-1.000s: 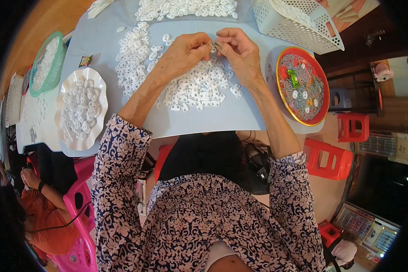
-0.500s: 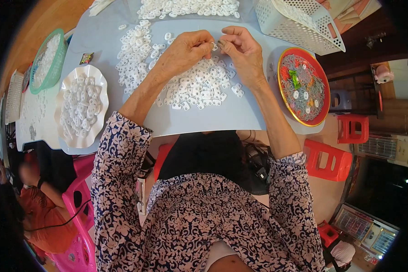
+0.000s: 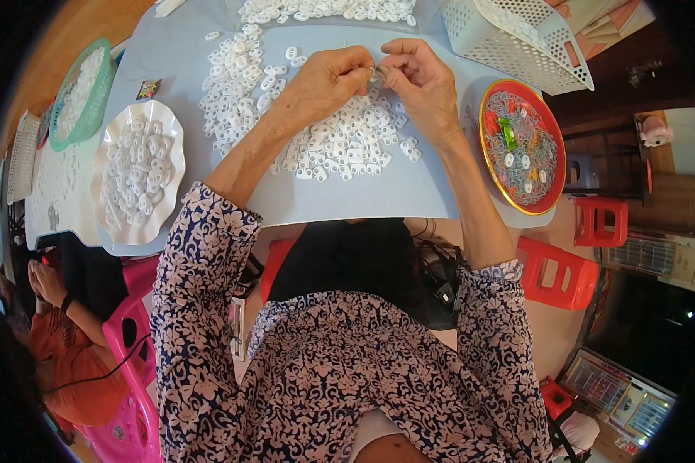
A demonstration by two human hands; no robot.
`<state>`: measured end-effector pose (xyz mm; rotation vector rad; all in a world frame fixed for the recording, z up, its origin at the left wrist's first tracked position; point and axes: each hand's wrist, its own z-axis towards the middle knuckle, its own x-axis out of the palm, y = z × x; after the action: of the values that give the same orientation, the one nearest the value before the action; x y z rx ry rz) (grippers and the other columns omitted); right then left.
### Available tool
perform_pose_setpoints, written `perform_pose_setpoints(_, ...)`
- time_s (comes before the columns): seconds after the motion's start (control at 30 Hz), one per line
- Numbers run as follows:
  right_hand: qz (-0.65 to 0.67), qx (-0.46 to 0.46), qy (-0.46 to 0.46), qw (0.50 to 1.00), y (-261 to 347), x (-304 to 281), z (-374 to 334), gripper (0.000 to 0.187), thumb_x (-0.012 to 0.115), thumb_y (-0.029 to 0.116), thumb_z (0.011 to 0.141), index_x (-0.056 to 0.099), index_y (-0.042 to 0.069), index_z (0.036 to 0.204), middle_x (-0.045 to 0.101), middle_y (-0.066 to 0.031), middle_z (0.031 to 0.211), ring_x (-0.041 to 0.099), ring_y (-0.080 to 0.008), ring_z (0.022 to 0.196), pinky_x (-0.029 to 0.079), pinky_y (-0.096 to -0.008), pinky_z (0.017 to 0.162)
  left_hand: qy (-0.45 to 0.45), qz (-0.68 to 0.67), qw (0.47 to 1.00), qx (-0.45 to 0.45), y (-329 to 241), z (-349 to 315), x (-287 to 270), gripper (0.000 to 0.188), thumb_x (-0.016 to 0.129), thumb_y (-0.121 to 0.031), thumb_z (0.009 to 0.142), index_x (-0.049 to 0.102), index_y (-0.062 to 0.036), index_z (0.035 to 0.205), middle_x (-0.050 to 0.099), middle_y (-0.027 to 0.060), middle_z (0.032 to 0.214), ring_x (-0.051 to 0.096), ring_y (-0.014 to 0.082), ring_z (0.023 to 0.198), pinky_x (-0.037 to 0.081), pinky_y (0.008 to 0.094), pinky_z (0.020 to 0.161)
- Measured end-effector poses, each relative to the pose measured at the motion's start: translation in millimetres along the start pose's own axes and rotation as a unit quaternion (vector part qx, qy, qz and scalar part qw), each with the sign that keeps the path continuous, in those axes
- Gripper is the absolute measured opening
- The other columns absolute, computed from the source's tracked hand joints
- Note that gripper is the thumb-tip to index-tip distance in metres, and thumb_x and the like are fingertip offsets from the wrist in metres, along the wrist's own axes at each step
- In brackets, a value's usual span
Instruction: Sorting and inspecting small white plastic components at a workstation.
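Observation:
Over the table's middle, my left hand [image 3: 338, 79] is closed in a pinch on a small white plastic piece, which shows only in part at the fingertips. My right hand [image 3: 421, 79] faces it, thumb and forefinger pinched close to the same piece; whatever they hold is too small to make out. Below and between my hands lies a loose pile of white oval plastic pieces [image 3: 344, 147] with small holes. More of them [image 3: 232, 85] spread to the left.
A wavy-edged white dish [image 3: 176, 127] of white pieces stands left. At right, a red round tray [image 3: 561, 166] holds grey, thin pieces and a green wrapper. A perforated white basket [image 3: 517, 54] sits behind it. Red stools [image 3: 560, 270] stand on the floor. Another person's hands [image 3: 46, 282] show at left.
Both hands stay pinched together, shifted slightly right in the picture along with the table. The other person's hands at left have come together.

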<state>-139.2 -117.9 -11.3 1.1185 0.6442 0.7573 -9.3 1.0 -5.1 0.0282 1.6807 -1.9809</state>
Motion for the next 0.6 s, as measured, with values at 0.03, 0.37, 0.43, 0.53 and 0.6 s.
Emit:
perform_pose_setpoints(0.03, -0.001, 0.001, -0.001, 1.000, 2.2, -1.6, 0.3, 0.023, 0.059, 0.000, 0.083, 0.056, 0.000, 0.106, 0.060, 0.0003, 0.079, 0.051, -0.0030, 0.067, 0.043, -0.0177, 0.059, 0.001, -0.001, 1.000, 0.000, 0.4, 0.1, 1.5, 0.016, 0.050, -0.016, 0.088, 0.058, -0.0020, 0.086, 0.059, 0.0034, 0.067, 0.048, 0.0087, 0.059, 0.039, 0.0253, 0.054)
perform_pose_setpoints(0.37, -0.066, 0.033, 0.066, 0.995, 10.4, -18.9, 5.5, 0.008, 0.061, 0.005, 0.085, 0.063, -0.002, 0.087, 0.059, 0.0021, 0.070, 0.048, -0.0036, 0.062, 0.039, -0.0189, 0.053, 0.014, -0.019, 0.999, 0.034, 8.3, 2.7, 5.3, 0.016, 0.049, -0.016, 0.089, 0.057, -0.0030, 0.086, 0.058, 0.0017, 0.066, 0.047, 0.0087, 0.059, 0.040, 0.0250, 0.055)
perform_pose_setpoints(0.43, -0.081, 0.047, 0.066, 0.993, 10.1, -18.8, 5.3, 0.010, 0.062, 0.008, 0.085, 0.064, -0.002, 0.083, 0.058, 0.0023, 0.067, 0.047, -0.0039, 0.060, 0.038, -0.0191, 0.052, 0.022, -0.035, 0.998, 0.047, 9.6, 3.1, 5.8, 0.015, 0.049, -0.016, 0.089, 0.057, -0.0033, 0.085, 0.057, 0.0011, 0.067, 0.047, 0.0083, 0.059, 0.039, 0.0248, 0.055)
perform_pose_setpoints(0.53, -0.098, 0.017, 0.040, 0.994, 8.7, -12.4, 5.3, 0.013, 0.062, 0.010, 0.086, 0.064, -0.001, 0.081, 0.055, 0.0033, 0.063, 0.043, -0.0036, 0.057, 0.035, -0.0195, 0.049, 0.007, -0.034, 0.999, 0.034, 6.1, 2.2, 7.3, 0.015, 0.049, -0.016, 0.089, 0.057, -0.0033, 0.085, 0.057, 0.0006, 0.067, 0.046, 0.0076, 0.060, 0.038, 0.0245, 0.054)
perform_pose_setpoints(0.6, -0.073, 0.036, -0.011, 0.997, 11.3, -3.8, 4.0, 0.015, 0.061, 0.012, 0.086, 0.064, -0.001, 0.079, 0.054, 0.0036, 0.061, 0.041, -0.0030, 0.054, 0.033, -0.0202, 0.046, -0.043, -0.054, 0.996, 0.059, 3.4, 0.6, 8.9, 0.015, 0.049, -0.016, 0.090, 0.057, -0.0033, 0.085, 0.057, 0.0002, 0.067, 0.045, 0.0076, 0.059, 0.038, 0.0243, 0.054)
